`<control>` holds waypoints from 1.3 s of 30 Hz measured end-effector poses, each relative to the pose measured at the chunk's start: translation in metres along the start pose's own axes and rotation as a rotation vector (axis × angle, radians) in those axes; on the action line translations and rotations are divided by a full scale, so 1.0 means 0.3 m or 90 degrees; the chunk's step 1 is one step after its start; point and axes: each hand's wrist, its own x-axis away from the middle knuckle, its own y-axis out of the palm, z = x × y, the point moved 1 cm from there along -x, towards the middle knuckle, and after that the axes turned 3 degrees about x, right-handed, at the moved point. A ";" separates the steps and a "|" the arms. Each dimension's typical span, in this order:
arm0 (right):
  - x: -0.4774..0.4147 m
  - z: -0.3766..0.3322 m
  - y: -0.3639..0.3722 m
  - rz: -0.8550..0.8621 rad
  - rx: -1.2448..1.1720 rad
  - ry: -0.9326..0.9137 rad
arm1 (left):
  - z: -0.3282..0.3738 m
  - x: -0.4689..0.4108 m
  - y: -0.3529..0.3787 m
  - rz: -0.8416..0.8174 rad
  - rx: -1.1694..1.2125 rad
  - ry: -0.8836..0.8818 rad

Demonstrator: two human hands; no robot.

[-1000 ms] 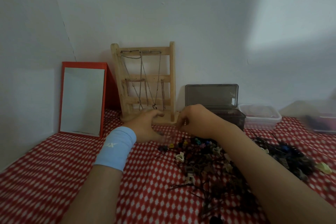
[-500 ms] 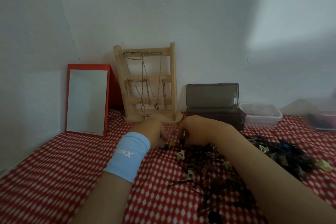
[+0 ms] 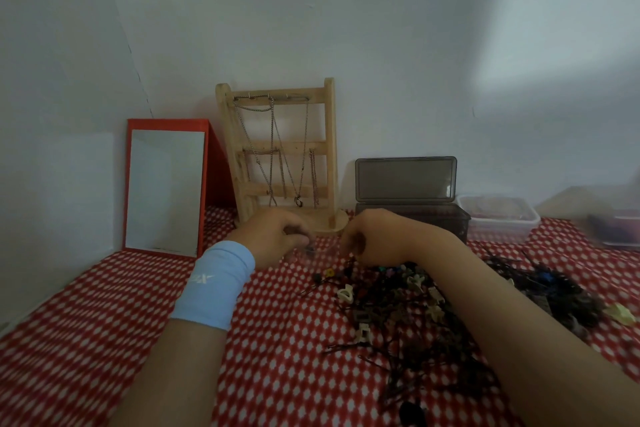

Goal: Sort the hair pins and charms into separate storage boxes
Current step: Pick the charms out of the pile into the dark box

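Only one marking shows: a small white logo on the light-blue wristband (image 3: 213, 284) behind the left hand (image 3: 273, 239) (too blurred to read, an X-like stroke aside).

Single view, from a wide-angle camera worn on the person's head. It faces forward and down, looking along both forearms, which enter at the lower edge and meet mid-frame at the left hand (image 3: 273, 239) and right hand (image 3: 377, 241). The bench (image 3: 104, 322), under a red checked cloth, fills the lower half at close range. The white wall (image 3: 381, 28) fills the upper half. The wooden rack (image 3: 329, 149), mirror (image 3: 164, 191) and dark box (image 3: 412, 222) stand straight ahead at the bench's far edge. The far right margin is blurred.
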 end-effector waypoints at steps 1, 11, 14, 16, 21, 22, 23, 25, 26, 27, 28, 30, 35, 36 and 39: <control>-0.005 0.006 0.007 -0.011 -0.004 0.004 | -0.006 0.001 0.005 -0.019 0.008 0.001; -0.063 -0.030 0.051 0.286 -0.179 0.016 | -0.052 -0.035 0.068 0.108 0.057 0.005; -0.072 -0.022 0.072 0.284 -0.177 0.010 | -0.073 -0.040 0.093 0.113 0.048 0.009; -0.065 -0.010 0.056 0.268 -0.147 0.020 | -0.085 -0.044 0.090 0.149 0.041 0.008; -0.046 0.005 0.036 0.142 -0.073 0.034 | -0.082 -0.050 0.122 0.077 0.090 -0.038; -0.044 0.008 0.033 0.125 -0.064 0.033 | -0.076 -0.049 0.128 0.067 0.104 -0.041; -0.040 0.011 0.028 0.110 -0.056 0.031 | -0.071 -0.048 0.132 0.066 0.115 -0.040; -0.029 0.020 0.015 0.071 -0.040 0.021 | -0.059 -0.049 0.130 0.086 0.111 -0.034; -0.026 0.023 0.013 0.045 -0.033 0.016 | -0.051 -0.048 0.123 0.106 0.090 -0.032; -0.025 0.022 0.016 0.018 -0.027 0.014 | -0.040 -0.047 0.110 0.131 0.060 -0.038; -0.028 0.020 0.024 -0.008 -0.025 0.016 | -0.033 -0.044 0.093 0.146 0.033 -0.053; -0.037 0.012 0.047 -0.053 -0.026 0.022 | -0.019 -0.038 0.066 0.099 0.000 -0.093; -0.033 0.007 0.048 -0.069 0.006 0.036 | 0.015 -0.014 0.089 -0.114 -0.053 -0.113; -0.032 0.005 0.048 -0.064 0.011 0.039 | 0.015 -0.016 0.097 -0.124 -0.057 -0.110; -0.040 -0.002 0.062 -0.061 0.036 0.043 | 0.013 -0.019 0.103 -0.129 -0.060 -0.089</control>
